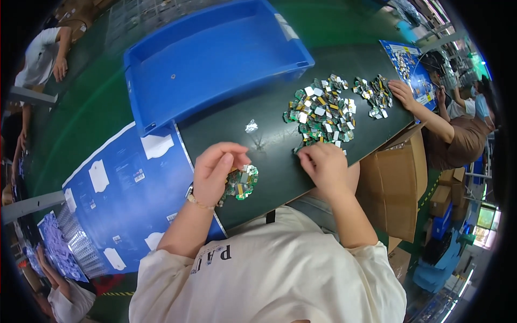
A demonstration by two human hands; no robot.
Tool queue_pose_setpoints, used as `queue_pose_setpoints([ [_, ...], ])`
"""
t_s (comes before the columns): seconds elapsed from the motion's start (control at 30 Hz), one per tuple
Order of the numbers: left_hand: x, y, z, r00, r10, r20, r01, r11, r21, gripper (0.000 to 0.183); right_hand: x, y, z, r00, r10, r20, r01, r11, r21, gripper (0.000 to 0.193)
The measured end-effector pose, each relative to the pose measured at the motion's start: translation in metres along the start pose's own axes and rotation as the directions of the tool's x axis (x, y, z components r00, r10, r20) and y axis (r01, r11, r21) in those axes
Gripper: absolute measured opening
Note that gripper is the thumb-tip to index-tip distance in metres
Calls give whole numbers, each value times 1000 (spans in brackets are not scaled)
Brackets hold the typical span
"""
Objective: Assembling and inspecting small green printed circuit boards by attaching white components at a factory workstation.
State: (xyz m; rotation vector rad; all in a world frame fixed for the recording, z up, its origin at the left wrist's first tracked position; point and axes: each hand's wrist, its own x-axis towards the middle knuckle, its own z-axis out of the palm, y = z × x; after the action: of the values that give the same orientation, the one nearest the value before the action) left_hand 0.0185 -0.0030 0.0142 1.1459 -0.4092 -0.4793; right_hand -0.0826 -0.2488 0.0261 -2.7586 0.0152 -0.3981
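My left hand [215, 171] hovers beside a small heap of green circuit boards [242, 184]. Its fingers curve loosely, thumb apart from them, and I see nothing between them. To the right, my right hand [326, 166] has thumb and forefinger pinched together at the near edge of a larger pile of small circuit boards [323, 110]. Whatever sits in that pinch is too small or hidden to name. The pile mixes green boards with silver, white and yellow parts. A crumpled silvery scrap [251, 126] lies on the dark tabletop [269, 183] between the two heaps.
A large blue bin [215, 59] stands at the back. A blue printed sheet [129, 188] covers the table at left. On the right, a co-worker's hand [403, 95] touches another board heap [374, 96]. An open cardboard box [390, 180] stands by the table's near-right edge.
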Motion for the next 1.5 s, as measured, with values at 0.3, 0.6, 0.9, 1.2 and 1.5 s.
queue_pose_setpoints([
  [0.3, -3, 14, 19, 901, 105, 422, -341, 771, 538, 9, 26, -61, 17, 922, 383, 59, -265, 511, 818, 19],
  [0.6, -1, 6, 14, 943, -331, -30, 331, 943, 15, 21, 41, -72, 21, 877, -264, -403, 375, 899, 228, 29],
  [0.9, -2, 3, 11, 961, -261, 96, 268, 960, -75, 16, 37, -59, 23, 916, -250, -313, 357, 864, 355, 39],
  [1.2, -3, -6, 8, 973, -197, 123, 195, 980, 31, 25, 39, -52, 22, 954, -279, -105, 291, 796, 530, 41],
  [1.5, -3, -1, 3, 960, -202, 192, 166, 968, 188, 21, 31, -58, 25, 979, -87, -185, 171, 848, 502, 20],
])
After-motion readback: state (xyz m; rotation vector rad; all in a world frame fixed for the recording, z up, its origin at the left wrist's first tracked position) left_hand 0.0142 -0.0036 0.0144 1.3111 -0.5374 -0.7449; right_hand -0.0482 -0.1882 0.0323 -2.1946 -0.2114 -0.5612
